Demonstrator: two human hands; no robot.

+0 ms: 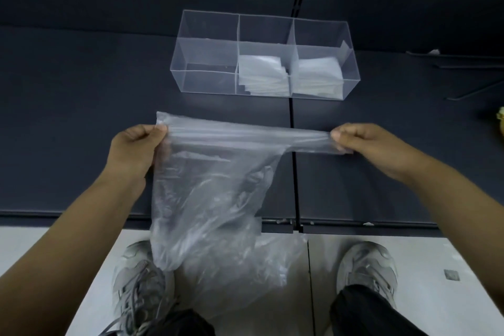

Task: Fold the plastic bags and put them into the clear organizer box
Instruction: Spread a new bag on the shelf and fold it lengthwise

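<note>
Currently both hands, left hand (pixel 136 144) and right hand (pixel 362 142), are pinching the plastic bag (pixel 212 199) stretched left-to-right at mid-frame, with the organizer box (pixel 207 35) lying straight beyond toward the upper centre.

Bag (pixel 218 199): clear, faintly milky. Box (pixel 207 49): clear; folded bags (pixel 263 73) inside whitish. Table (pixel 81 117): dark navy, plain. Floor (pixel 463 281): pale grey. Shoes (pixel 139 289): grey. Trousers (pixel 365 311): black.
</note>
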